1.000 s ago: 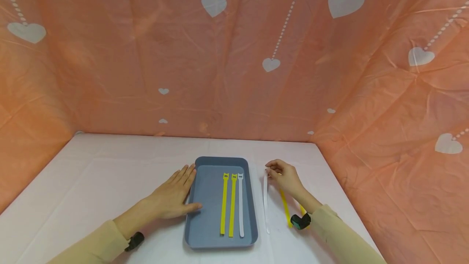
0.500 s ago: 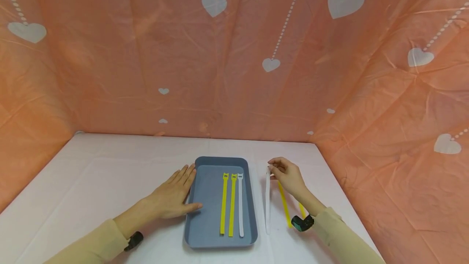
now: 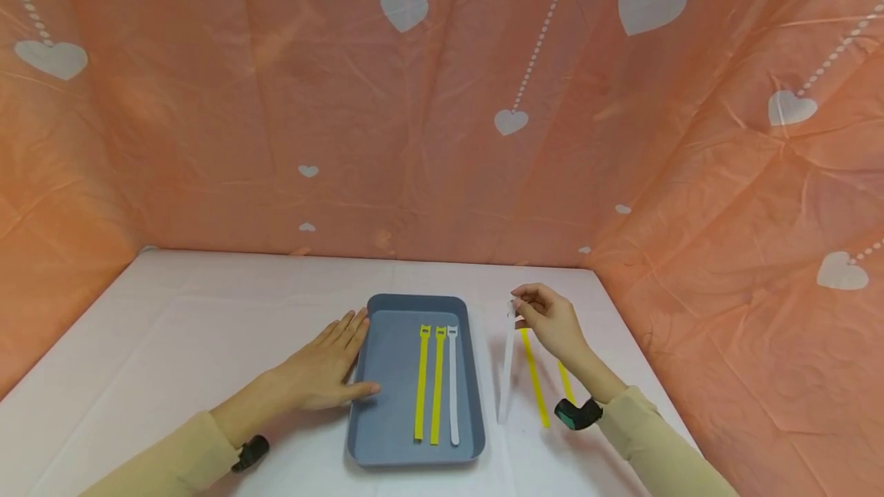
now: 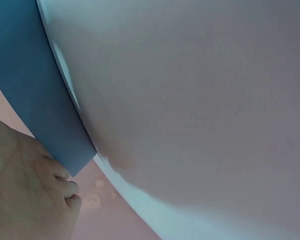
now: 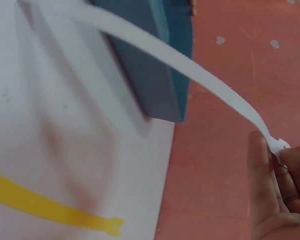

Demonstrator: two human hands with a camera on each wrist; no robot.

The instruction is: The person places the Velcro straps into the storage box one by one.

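My right hand (image 3: 551, 320) pinches the slotted head of a white cable strap (image 3: 507, 370) between thumb and fingertips, right of the tray. In the right wrist view the white strap (image 5: 175, 57) bows down and away from the pinch. Straight fingers of my left hand (image 3: 324, 370) rest on the left rim of the blue-grey tray (image 3: 383, 343). Inside the tray, two yellow straps (image 3: 421, 390) and one white strap (image 3: 453, 397) lie side by side, slotted ends away from me. The left wrist view shows that hand (image 4: 30, 185) against the tray's outer wall (image 4: 40, 90).
Two more yellow straps lie on the white tabletop (image 3: 242, 313) below the right forearm: one strap (image 3: 535, 382) in plain sight, the other strap (image 3: 566, 382) partly covered by the wrist camera (image 3: 578, 413). An orange curtain with white hearts (image 3: 442, 175) stands behind and at the sides.
My right hand has risen and shifted slightly right, drawing the white strap up with it. More of the yellow straps beneath shows now. The left hand and tray have stayed put.
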